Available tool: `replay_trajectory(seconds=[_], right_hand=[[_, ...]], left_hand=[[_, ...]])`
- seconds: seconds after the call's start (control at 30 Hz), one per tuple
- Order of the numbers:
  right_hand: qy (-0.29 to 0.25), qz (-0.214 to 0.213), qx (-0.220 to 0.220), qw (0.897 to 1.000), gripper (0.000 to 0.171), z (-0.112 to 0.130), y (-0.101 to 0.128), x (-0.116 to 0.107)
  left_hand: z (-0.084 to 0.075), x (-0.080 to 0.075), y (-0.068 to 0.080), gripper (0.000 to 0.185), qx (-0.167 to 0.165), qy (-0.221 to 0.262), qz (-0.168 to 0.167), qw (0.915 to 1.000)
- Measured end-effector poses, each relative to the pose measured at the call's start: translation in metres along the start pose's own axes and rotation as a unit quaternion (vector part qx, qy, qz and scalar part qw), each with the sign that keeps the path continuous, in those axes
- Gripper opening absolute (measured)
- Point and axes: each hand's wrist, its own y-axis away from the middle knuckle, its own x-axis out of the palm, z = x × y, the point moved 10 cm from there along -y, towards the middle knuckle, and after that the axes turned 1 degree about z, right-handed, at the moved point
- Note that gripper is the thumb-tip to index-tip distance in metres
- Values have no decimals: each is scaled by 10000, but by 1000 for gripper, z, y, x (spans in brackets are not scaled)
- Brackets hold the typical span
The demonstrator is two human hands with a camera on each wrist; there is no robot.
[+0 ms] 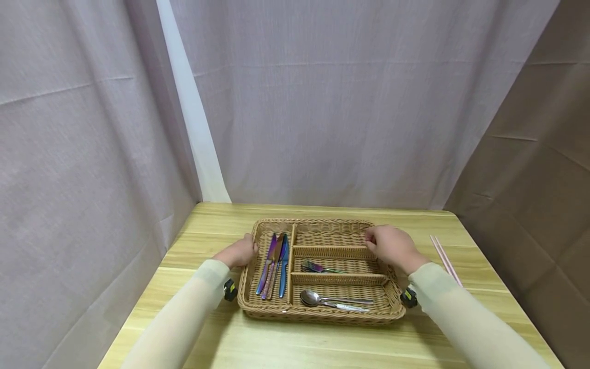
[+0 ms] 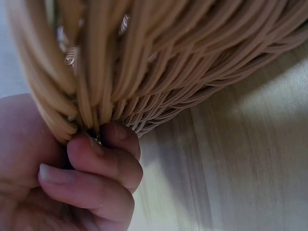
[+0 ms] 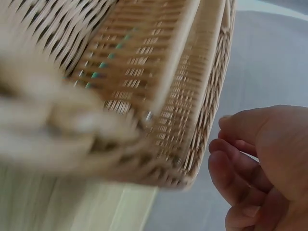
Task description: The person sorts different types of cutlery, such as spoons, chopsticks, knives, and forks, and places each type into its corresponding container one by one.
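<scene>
The wicker cutlery tray (image 1: pixel 322 312) is set flat on the wooden worktop (image 1: pixel 322 343), near its middle and in front of the grey curtain (image 1: pixel 350 102). Its left rim is gripped by the left hand (image 1: pixel 239 252); in the left wrist view the fingers (image 2: pixel 103 163) are seen curled tight under the woven edge. The right hand (image 1: pixel 392 246) is laid at the right side of the tray, by the far compartments. In the right wrist view its fingers (image 3: pixel 231 163) are seen loosely bent and just clear of the wicker wall, with nothing held in them.

Much of the sorting appears to be done. Several knives (image 1: pixel 274 264) are laid side by side in the long left compartment, the forks (image 1: pixel 318 267) are laid in the middle right compartment, and a spoon (image 1: pixel 332 300) is placed in the nearest one. The far right compartment is seen bare. A pair of pale chopsticks (image 1: pixel 444 259) is left outside on the worktop, to the right of the tray and apart from it, so that piece is judged to be outstanding. With both hands at the rims, the tray itself is judged to be the thing now handled, and it is not lifted.
</scene>
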Motion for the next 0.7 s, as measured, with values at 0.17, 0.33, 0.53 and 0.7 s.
replay_trajectory(seconds=[0.17, 0.33, 0.53, 0.7], right_hand=[[58, -91, 309, 9995, 21, -29, 5, -5], [-20, -22, 721, 9974, 17, -64, 11, -3], [-56, 183, 1250, 9920, 20, -106, 28, 2], [20, 211, 1568, 9874, 22, -138, 46, 0]], left_hand=[[1, 0, 0, 59, 12, 96, 20, 10000], [2, -1, -2, 61, 50, 44, 12, 10000], [4, 1, -3, 62, 48, 8, 56, 10000], [4, 1, -3, 65, 48, -72, 7, 10000]])
